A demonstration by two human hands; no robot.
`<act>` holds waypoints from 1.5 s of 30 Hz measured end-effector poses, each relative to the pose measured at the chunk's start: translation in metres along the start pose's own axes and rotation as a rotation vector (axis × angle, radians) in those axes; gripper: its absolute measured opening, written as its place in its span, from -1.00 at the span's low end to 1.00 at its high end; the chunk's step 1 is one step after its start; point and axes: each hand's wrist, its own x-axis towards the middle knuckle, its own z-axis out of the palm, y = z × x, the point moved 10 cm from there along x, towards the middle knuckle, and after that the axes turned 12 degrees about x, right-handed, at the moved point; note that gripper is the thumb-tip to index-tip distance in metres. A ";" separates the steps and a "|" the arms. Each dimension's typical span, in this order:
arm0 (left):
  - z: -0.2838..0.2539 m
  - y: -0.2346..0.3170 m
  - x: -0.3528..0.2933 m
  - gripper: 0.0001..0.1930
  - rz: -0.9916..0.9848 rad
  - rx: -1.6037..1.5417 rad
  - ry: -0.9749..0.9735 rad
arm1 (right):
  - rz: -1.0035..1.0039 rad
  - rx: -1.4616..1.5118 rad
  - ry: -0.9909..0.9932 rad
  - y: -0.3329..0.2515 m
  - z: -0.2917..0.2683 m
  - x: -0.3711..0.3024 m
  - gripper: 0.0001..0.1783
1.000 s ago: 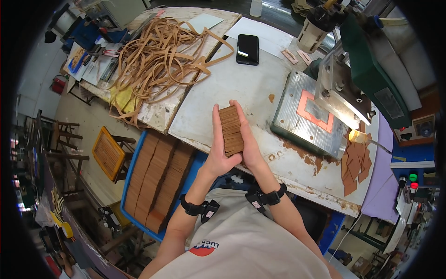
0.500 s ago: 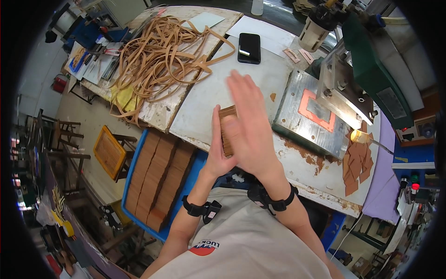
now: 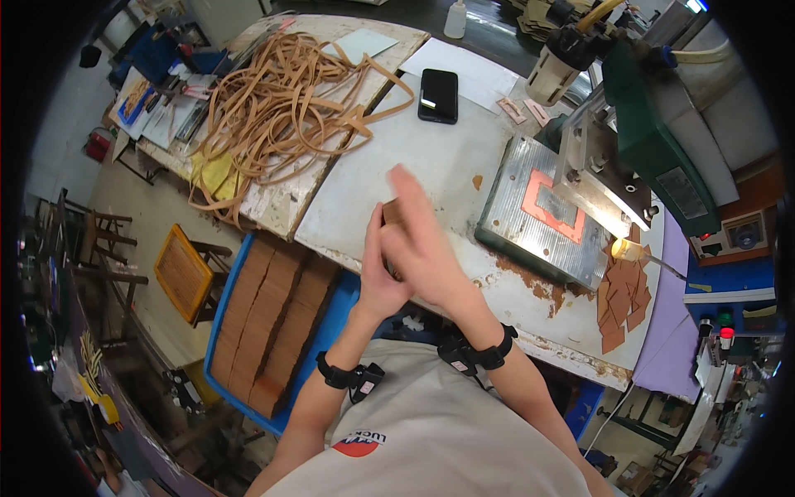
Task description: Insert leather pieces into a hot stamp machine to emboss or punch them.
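Observation:
A small stack of thin brown pieces (image 3: 391, 212), leather-like, stands between my palms above the worktable's front edge. My left hand (image 3: 383, 282) is closed around its left side and underside. My right hand (image 3: 429, 258) lies against the right side with its fingers stretched out flat; their tips are smeared by motion. Most of the stack is hidden behind the right hand. Below and left of my hands, a blue tray (image 3: 349, 290) holds long rows of similar brown pieces (image 3: 267, 323).
To the right stands a green press (image 3: 675, 157) with a metal bed plate (image 3: 517, 195) bearing a reddish frame. Brown offcuts (image 3: 621, 302) lie beside it. A black phone (image 3: 439, 95) is at the back. Tangled tan strips (image 3: 281, 108) cover the left table; a yellow-edged stool (image 3: 189, 273) stands left.
My right hand has shifted left and tipped over the stack, covering more of it. The left hand stays around the stack. The whole view has shifted slightly.

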 end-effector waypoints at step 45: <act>0.026 -0.003 0.006 0.19 -0.079 -0.189 -0.206 | 0.266 -0.455 1.009 -0.001 -0.313 -0.255 -0.76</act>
